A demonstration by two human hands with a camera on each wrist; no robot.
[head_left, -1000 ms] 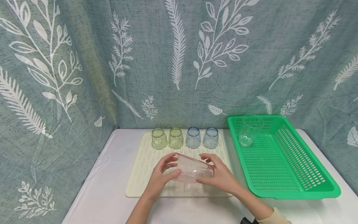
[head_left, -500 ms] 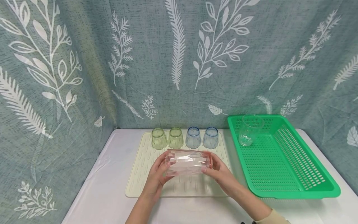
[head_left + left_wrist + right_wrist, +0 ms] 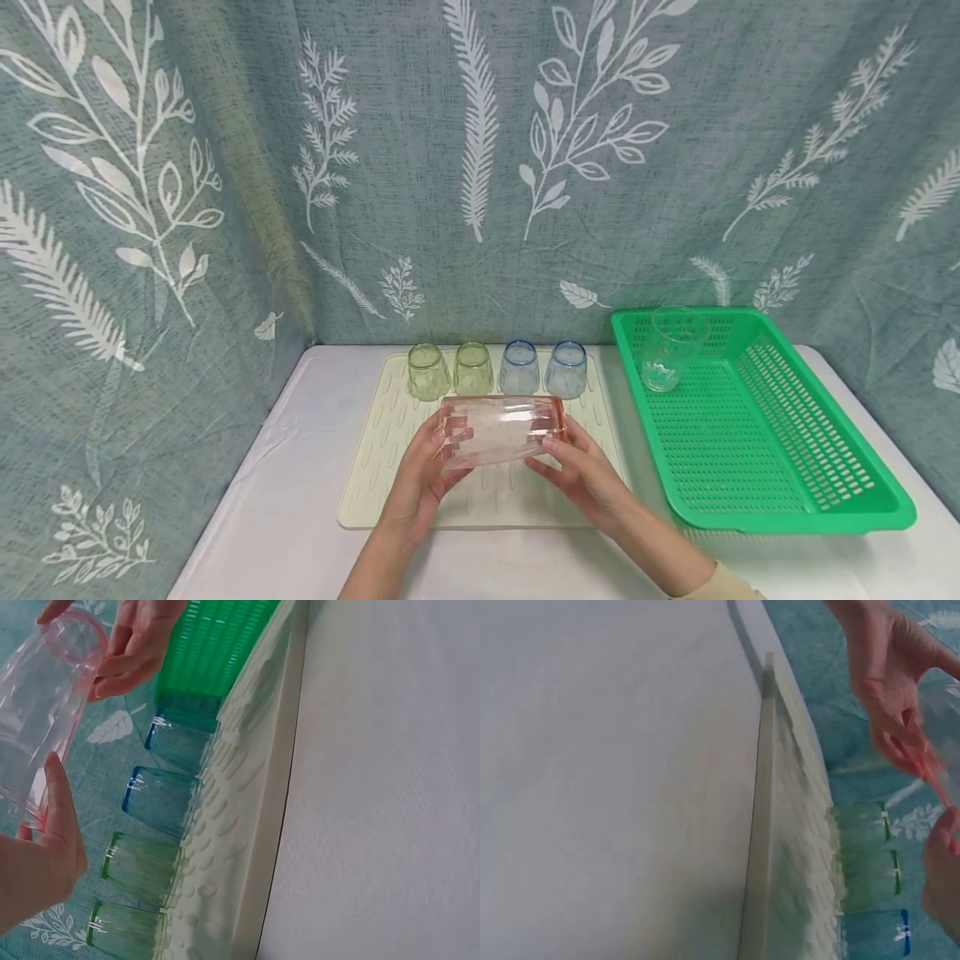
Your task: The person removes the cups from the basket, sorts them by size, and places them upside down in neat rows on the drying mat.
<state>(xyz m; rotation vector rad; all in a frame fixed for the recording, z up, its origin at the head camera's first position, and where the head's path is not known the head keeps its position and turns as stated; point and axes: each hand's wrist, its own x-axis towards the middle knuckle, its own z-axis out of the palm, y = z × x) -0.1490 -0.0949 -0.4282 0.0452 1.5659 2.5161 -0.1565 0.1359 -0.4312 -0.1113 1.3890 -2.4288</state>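
Note:
A tall pink-tinted glass lies sideways in the air above the cream drying mat. My left hand grips its left end, thumb in front and fingers seen through the glass. At the other end my right hand holds it between thumb and fingers, with a lower finger loose beneath. In the left wrist view the glass spans both hands, its pink circular end near the right hand. The right wrist view catches only a pink edge and part of the clear wall.
Two green glasses and two blue glasses stand in a row along the mat's back edge. To the right sits a green perforated basket, with a clear tall glass in its back left corner. A patterned curtain hangs behind.
The pink glass has turned from a slant to nearly level and risen a little, shifting slightly left. Both hands stay at its ends; the row of glasses and the basket keep their places.

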